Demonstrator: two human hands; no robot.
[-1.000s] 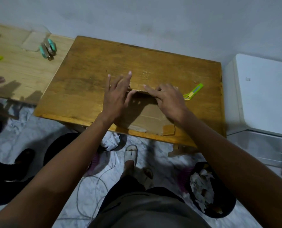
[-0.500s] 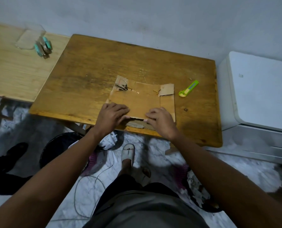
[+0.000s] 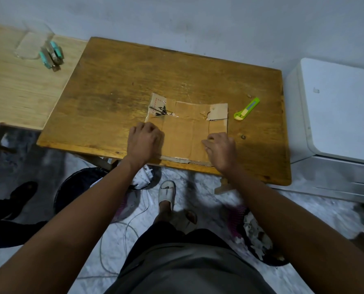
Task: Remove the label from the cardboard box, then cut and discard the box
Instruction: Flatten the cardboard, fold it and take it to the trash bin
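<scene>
The flattened cardboard box (image 3: 185, 132) lies on the brown wooden table (image 3: 113, 98), near its front edge. A torn patch of label (image 3: 158, 107) with black print sits on its far left corner. My left hand (image 3: 145, 141) has its fingers curled over the box's left edge. My right hand (image 3: 221, 149) rests on the right part of the box, fingers curled with their tips on the cardboard. A green and yellow cutter (image 3: 246, 109) lies on the table just right of the box, away from both hands.
A lighter table (image 3: 17, 92) at the left holds teal tools (image 3: 50, 55) and a clear container (image 3: 31, 45). A white appliance (image 3: 336, 113) stands at the right. A black bin (image 3: 77, 187) and a bin with paper scraps (image 3: 259, 240) stand on the floor. Another person's shoe (image 3: 21, 192) shows at left.
My hands left the far edge, passed the box's near edge, and now sit at its left and right sides. The far part of the box with the label patch is uncovered.
</scene>
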